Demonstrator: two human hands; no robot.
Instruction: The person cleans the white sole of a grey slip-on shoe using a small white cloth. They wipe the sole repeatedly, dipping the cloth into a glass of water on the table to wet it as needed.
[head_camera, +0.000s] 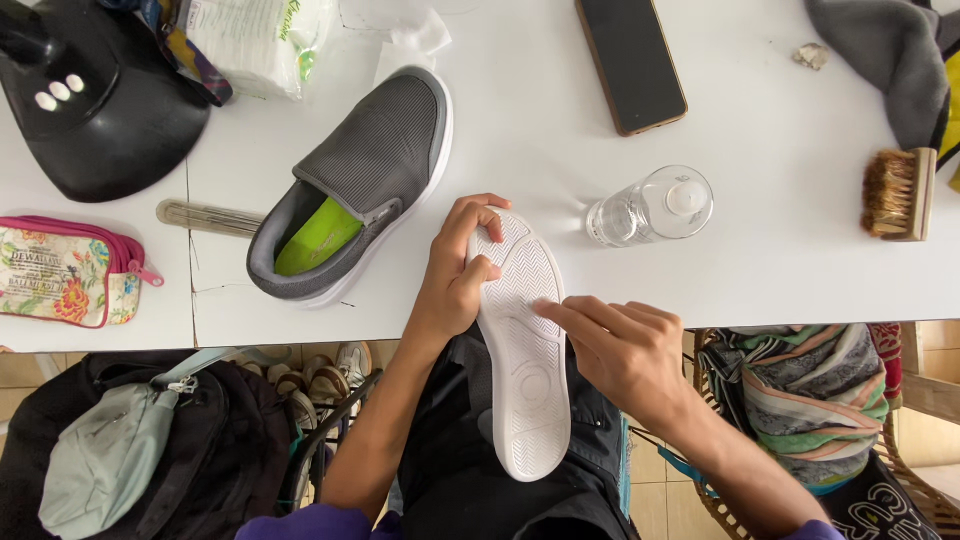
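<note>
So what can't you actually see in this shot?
Head view:
- Upper of the upturned shoe: faces away, only the white sole shows.
- Left hand palm: turned against the shoe.
- Bags below: cut by the frame edge.
- Grey cloth: cut by the top corner.

On the white table (780, 270) lie a black phone (630, 62) far off, a clear glass jar (652, 206) on its side, a wooden bristle brush (899, 194) far right and a floral zip pouch (66, 272) at left.
</note>
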